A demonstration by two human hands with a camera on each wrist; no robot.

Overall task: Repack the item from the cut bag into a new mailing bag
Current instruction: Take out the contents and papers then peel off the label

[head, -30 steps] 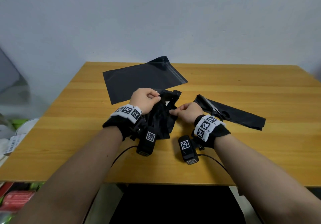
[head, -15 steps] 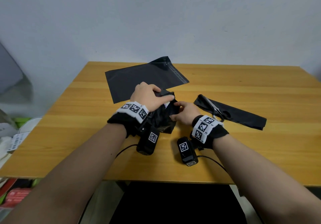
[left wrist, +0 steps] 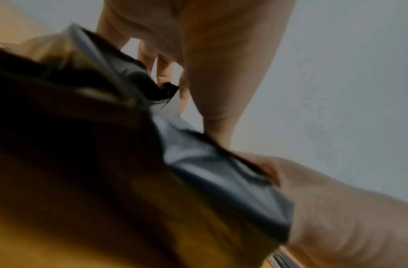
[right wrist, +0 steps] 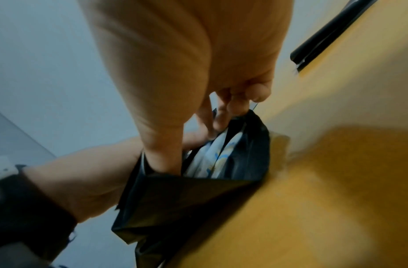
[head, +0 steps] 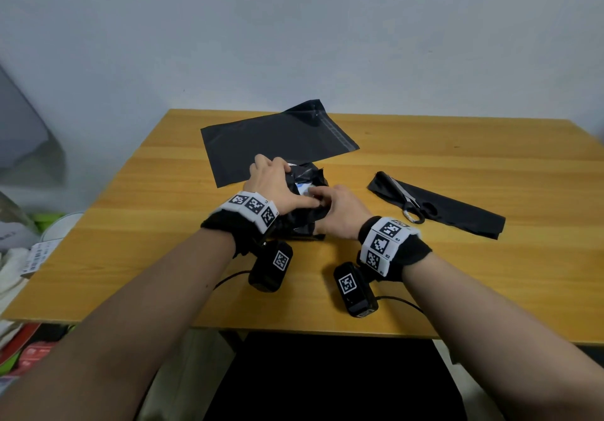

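- Cut bag (head: 305, 198), crumpled black plastic, sits on the desk (head: 457, 283) near its front edge, between both hands.
- The item (right wrist: 215, 154), white with blue and yellow print, shows in the bag's open mouth, just under the right hand's fingers (right wrist: 223, 116).
- Left hand (head: 273, 188) lies over the bag's left side, fingers curled on the plastic.
- Right hand (head: 340, 214) has its fingers curled into the opening, thumb tucked inside the edge; whether they already pinch the item I cannot tell.
- New mailing bag (head: 274, 141) lies flat just behind the cut bag, so the item likely travels away from the body; the left hand is nearer to it.
- Scissors (head: 408, 201) rest on a black strip (head: 457, 213) to the right.
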